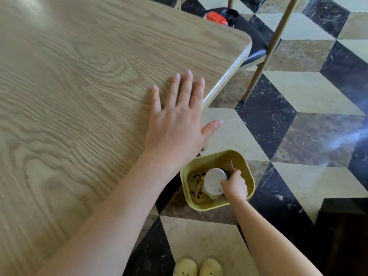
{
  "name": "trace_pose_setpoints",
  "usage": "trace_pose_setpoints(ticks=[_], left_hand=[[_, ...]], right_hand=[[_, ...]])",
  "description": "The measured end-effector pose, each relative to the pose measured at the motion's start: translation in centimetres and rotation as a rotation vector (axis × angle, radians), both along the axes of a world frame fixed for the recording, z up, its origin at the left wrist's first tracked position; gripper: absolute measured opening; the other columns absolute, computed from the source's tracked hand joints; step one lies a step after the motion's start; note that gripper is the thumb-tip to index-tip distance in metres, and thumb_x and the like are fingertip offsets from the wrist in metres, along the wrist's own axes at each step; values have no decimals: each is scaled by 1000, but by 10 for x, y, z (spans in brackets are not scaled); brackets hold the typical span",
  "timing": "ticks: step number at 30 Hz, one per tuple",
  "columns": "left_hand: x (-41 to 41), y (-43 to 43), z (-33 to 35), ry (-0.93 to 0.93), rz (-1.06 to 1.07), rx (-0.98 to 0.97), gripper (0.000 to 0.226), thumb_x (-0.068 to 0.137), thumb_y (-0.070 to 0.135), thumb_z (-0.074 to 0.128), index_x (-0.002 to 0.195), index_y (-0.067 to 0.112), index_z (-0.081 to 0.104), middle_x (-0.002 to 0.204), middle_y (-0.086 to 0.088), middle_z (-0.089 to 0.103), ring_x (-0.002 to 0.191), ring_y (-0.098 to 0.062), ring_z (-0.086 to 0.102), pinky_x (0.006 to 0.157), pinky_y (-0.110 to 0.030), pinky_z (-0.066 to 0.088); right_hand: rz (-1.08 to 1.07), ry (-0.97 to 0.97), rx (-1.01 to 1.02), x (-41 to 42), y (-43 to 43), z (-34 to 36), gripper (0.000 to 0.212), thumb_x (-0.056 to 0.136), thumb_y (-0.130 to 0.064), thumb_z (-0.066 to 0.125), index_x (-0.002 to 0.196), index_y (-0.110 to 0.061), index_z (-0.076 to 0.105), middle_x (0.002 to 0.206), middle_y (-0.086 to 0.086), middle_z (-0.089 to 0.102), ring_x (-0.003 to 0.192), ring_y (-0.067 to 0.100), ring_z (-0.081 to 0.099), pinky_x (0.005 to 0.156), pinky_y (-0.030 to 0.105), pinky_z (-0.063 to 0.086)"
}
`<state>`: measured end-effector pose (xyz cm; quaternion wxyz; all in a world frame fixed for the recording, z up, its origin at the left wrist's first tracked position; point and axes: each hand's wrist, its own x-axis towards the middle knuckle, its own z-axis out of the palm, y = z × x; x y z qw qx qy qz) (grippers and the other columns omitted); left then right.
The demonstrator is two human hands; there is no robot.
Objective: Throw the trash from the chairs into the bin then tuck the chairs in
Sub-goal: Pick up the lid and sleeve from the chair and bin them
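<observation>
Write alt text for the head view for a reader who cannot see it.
The right hand holds a white cup in the yellow bin while the left hand rests flat on the table. More trash lies on a chair beyond.

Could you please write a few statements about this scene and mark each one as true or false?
1. The left hand lies flat on the wooden table. True.
2. The right hand holds nothing. False: it grips a white-lidded cup in the mouth of the yellow bin.
3. The yellow bin stands on the table. False: it stands on the tiled floor beside the table.
4. A red item and a black cup lie on the chair seat. True.
</observation>
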<state>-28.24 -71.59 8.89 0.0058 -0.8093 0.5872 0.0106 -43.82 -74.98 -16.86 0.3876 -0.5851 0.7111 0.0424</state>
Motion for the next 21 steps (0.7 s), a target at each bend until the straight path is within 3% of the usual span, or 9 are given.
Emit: trace_pose_setpoints(ticks=[8,11,15,21], left_hand=[[0,0,-1,-22,1,-7,86,90,67,22,153,19,-10,163,-5,-10,151,-22,-9,121,-52,-1],[-1,0,0,-23,0,-5,86,90,66,24,153,18,-9,163,-6,-10,151,-23,-8,121,-52,-2],[0,-1,0,-16,-3,27,87,90,66,25,153,18,-10,163,-7,-11,151,-24,-10,120,-54,-2],[0,-2,2,10,5,79,87,92,64,29,153,17,-12,162,-7,-14,150,-25,-12,119,-55,-5]], right_hand=[[238,9,157,-8,11,-34,65,92,-35,59,143,-12,28,122,8,59,93,19,61,71,29,54],[441,81,210,-10,16,-28,74,89,-56,52,147,-18,26,132,5,54,106,20,59,86,34,55],[708,166,339,-12,8,-4,81,87,-68,41,150,-23,20,154,4,33,137,31,36,110,48,37],[845,240,465,-17,-7,51,87,85,-74,34,152,-23,13,159,5,23,143,30,28,114,45,29]])
